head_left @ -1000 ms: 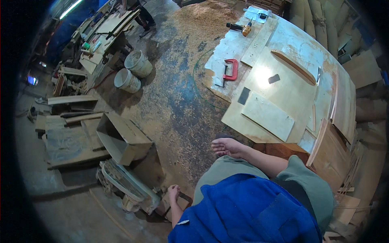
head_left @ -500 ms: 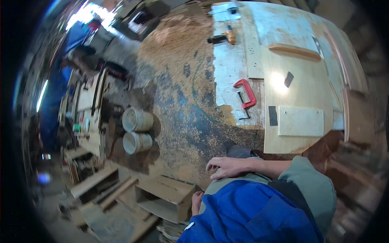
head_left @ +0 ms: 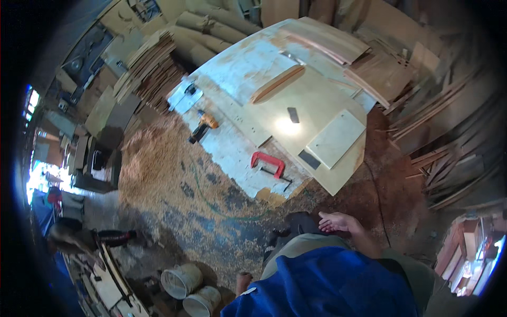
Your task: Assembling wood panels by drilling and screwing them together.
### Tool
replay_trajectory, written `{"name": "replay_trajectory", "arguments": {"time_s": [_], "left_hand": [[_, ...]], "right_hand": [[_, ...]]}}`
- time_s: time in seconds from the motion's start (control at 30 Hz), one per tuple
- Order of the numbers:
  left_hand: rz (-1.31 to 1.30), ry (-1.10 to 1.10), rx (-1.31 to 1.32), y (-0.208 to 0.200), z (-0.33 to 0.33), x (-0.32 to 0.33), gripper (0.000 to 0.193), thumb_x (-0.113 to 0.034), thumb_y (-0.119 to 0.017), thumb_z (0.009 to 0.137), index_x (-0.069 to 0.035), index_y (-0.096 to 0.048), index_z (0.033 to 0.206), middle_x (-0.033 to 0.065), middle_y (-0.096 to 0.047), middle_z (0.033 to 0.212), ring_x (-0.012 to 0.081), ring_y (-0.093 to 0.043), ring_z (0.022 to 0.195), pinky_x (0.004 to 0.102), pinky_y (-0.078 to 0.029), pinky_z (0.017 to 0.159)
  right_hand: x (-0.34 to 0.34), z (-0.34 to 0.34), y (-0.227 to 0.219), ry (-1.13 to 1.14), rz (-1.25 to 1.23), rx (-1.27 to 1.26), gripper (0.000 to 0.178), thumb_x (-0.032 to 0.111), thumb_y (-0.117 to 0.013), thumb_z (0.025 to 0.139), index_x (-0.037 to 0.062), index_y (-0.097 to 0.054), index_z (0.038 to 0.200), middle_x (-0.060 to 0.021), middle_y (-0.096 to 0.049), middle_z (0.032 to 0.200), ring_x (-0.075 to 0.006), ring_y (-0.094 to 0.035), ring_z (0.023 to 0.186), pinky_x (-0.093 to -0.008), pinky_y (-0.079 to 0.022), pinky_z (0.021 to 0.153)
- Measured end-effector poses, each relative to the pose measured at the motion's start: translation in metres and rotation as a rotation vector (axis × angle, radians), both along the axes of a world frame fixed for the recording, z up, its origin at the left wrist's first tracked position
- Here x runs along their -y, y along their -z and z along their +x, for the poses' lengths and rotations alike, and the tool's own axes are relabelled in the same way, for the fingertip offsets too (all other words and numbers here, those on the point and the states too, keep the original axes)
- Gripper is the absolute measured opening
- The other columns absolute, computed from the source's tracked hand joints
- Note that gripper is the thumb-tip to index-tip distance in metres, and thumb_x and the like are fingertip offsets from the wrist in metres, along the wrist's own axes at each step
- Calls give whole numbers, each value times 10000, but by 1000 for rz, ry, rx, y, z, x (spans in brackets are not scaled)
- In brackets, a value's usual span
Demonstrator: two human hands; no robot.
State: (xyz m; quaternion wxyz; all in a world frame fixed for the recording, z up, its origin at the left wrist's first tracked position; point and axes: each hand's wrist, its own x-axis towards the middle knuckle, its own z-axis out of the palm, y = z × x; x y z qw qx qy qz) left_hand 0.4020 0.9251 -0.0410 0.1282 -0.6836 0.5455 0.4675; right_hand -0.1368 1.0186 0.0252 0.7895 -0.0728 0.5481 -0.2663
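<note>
Right hand (head_left: 340,222) hung at the person's thigh, fingers loosely spread, palm down, gripping nothing. Left hand (head_left: 243,279) showed only as a small bit beside the blue shirt (head_left: 322,285); couldn't tell whether it was open or clenched, or holding anything.

Landmark: the big workbench (head_left: 237,74), w/ a pale, paint-worn top. Right hand was just off its near corner, apart from it, over the sawdust floor (head_left: 174,179). Nearest thing to that hand on the bench: a red clamp (head_left: 268,162), lying flat near the near edge. Further along the same edge, toward the bench's left end, lay an orange-and-black drill (head_left: 203,127). Mid-bench sat a large pale plywood sheet (head_left: 274,119), w/ a smaller rectangular panel (head_left: 336,138) on top of it at the right side and a small dark block (head_left: 293,114) beside a bright light spot. A long curved wood strip (head_left: 277,84) lay past that.

Well away from the bench, by the shirt's lower left, stood two white buckets (head_left: 191,290). Another person (head_left: 79,240) bent over at far left.
</note>
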Motion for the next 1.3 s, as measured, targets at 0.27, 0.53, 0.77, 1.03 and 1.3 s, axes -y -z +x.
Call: {"name": "replay_trajectory", "arguments": {"time_s": [0.27,0.53,0.77,1.03,1.3], "left_hand": [[-290,209,35,-47,-88,101,285,-262,-554,760,-44,-700,872,180,-670,814,322,-653,799,400,-506,728],[-359,499,-141,-60,-261,161,263,-257,-577,807,-28,-657,907,188,-658,851,335,-645,817,395,-505,716],[-300,344,-457,-28,-422,211,319,-276,-595,853,23,-610,964,110,-649,824,207,-619,752,287,-473,688],[370,-524,-600,4,-592,266,540,-418,-563,863,16,-478,1174,176,-555,1132,239,-569,907,353,-472,779],[543,-503,-780,19,-641,294,249,-296,-533,909,-48,-551,923,102,-593,837,200,-576,747,300,-477,622]], "right_hand": [[-3,-68,49,1110,132,-301,1068,709,-582,709,-3,-201,1409,-276,-306,1388,-373,-330,1285,-450,-282,1053],[69,-112,98,1340,7,-329,550,536,-453,901,191,-356,1318,-56,-424,1323,-273,-430,1201,-524,-414,899],[73,-123,127,1312,58,-434,483,385,-434,941,-16,-459,1208,-153,-522,1184,-236,-518,1061,-361,-442,809],[83,-157,94,1079,276,-705,558,410,-412,938,-103,-509,1134,-231,-608,1042,-313,-602,922,-384,-459,770],[90,-167,87,1040,342,-815,562,434,-412,940,-98,-557,1051,-259,-608,1028,-332,-598,953,-387,-458,781]]}}
